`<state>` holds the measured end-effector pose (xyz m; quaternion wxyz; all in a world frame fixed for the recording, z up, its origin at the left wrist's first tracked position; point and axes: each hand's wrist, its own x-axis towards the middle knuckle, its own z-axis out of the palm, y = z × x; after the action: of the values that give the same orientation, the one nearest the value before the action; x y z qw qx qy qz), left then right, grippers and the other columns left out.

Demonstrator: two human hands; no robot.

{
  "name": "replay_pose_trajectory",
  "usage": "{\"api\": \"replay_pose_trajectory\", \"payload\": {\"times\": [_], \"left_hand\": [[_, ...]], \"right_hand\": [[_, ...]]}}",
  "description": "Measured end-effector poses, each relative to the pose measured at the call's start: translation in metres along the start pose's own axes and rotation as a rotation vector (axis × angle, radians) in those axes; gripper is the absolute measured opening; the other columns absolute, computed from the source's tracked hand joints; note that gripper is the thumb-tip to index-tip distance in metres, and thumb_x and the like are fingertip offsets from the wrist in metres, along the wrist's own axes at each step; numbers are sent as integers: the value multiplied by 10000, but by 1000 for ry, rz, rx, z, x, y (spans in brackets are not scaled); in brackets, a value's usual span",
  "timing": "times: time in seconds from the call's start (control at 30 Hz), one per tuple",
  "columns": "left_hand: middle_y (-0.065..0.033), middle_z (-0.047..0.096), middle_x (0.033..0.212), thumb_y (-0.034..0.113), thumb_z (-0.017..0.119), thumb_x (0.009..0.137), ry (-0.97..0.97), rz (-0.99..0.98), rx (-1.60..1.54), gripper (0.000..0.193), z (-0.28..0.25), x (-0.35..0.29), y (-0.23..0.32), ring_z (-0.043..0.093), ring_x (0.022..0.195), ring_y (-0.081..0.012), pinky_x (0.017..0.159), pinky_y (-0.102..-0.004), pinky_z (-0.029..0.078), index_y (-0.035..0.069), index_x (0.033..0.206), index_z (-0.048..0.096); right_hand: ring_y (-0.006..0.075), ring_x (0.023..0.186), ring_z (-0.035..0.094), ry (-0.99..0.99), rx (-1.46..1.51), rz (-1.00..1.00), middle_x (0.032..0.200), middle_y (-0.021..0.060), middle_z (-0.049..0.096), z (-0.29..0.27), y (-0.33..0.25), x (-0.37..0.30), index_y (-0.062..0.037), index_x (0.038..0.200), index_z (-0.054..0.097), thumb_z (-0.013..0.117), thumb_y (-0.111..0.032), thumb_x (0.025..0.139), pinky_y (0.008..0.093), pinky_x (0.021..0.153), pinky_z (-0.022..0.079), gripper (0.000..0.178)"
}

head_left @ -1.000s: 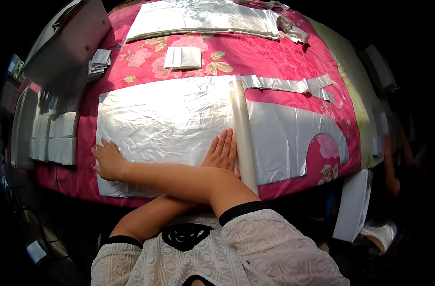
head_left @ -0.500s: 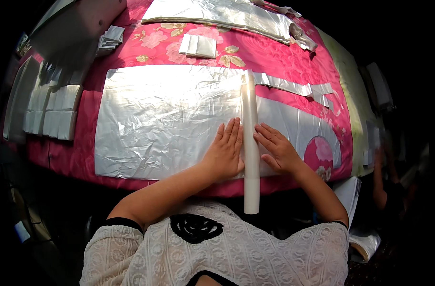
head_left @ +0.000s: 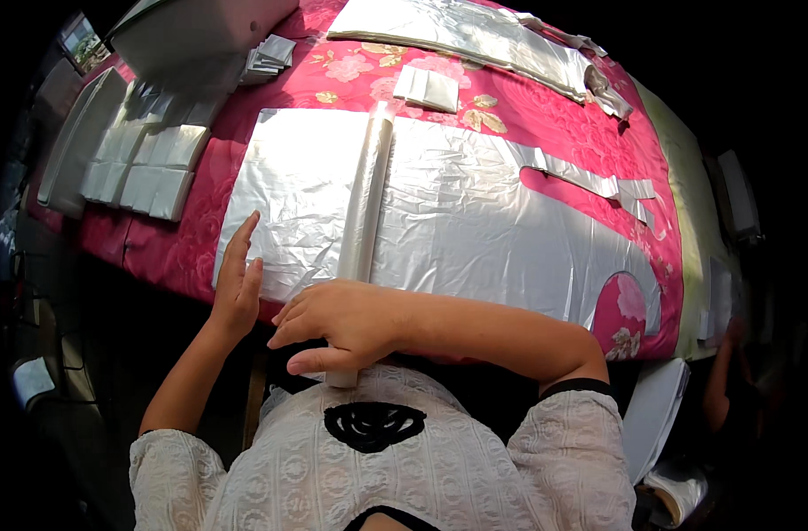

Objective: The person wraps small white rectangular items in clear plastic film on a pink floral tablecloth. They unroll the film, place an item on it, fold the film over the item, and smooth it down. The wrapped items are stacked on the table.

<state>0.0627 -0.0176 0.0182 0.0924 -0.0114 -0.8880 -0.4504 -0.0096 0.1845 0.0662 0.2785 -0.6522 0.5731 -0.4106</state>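
Note:
A large white plastic carrier bag with cut-out handles (head_left: 474, 212) lies flat and wrinkled before me. Across its left part rests a pale tube (head_left: 366, 195), its near end reaching past the table edge to my body. My left hand (head_left: 237, 288) is at the bag's near left corner, held on edge with its fingers stretched; it holds nothing. Over the near part of the tube crosses my right hand (head_left: 337, 323), its thumb and fingers apart and hiding a stretch of the tube. Whether that hand touches the tube I cannot tell.
A pink flowered cloth (head_left: 545, 115) covers the table. Small folded white packs (head_left: 428, 88) lie beyond the bag. Rows of packs (head_left: 156, 159) stand at left, below a pale box (head_left: 191, 35). A stack of bags (head_left: 457, 35) lies at the back. Another person's arm (head_left: 718, 380) shows at right.
The tube has moved left across the bag. Both hands have left its middle: the left went to the bag's left edge, the right came nearer my body. The view has shifted and tilted.

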Motion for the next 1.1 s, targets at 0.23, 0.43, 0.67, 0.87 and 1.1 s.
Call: {"api": "replay_pose_trajectory", "payload": {"times": [0.23, 0.43, 0.67, 0.87, 1.1], "left_hand": [[-140, 431, 1299, 120, 450, 884, 43, -228, -108, 469, -30, -75, -6, 457, 1150, -241, 977, -354, 360, -8, 1326, 355], [-201, 456, 1123, 263, 666, 766, 24, -366, 276, 722, -26, -85, 11, 480, 1036, -315, 896, -376, 404, -44, 1309, 302], [-141, 551, 1079, 131, 757, 681, 78, -625, -195, 798, -36, -88, -16, 554, 991, -219, 862, -320, 442, -24, 1320, 307], [-153, 594, 1077, 344, 806, 633, -245, -573, -1428, 875, -34, -87, 0, 623, 754, -178, 629, -280, 540, -40, 1283, 363], [-112, 577, 1026, 586, 602, 744, -120, -632, -783, 754, -3, -44, 12, 580, 863, -158, 692, -289, 501, 19, 1212, 432]], "right_hand": [[283, 1259, 387, 324, -631, 59, 1247, 113, 530, -28, 85, 16, -67, 1189, 556, 472, -382, 888, 435, 1047, 277, 443], [287, 1323, 290, 194, -692, 137, 1360, 104, 426, 1, 111, 111, -84, 1261, 504, 465, -355, 877, 456, 1099, 164, 471], [391, 1358, 123, 968, -344, 410, 1382, 323, 244, 54, 122, 163, 32, 1406, 127, 570, -183, 772, 482, 1106, 75, 802], [182, 874, 571, 915, 1392, 201, 977, 119, 516, 2, 70, 131, 13, 1209, 325, 681, -214, 770, 321, 762, 511, 609], [154, 814, 565, 1139, 896, 330, 892, 90, 550, 5, 62, 86, 17, 1140, 369, 699, -196, 756, 310, 737, 495, 549]]}}
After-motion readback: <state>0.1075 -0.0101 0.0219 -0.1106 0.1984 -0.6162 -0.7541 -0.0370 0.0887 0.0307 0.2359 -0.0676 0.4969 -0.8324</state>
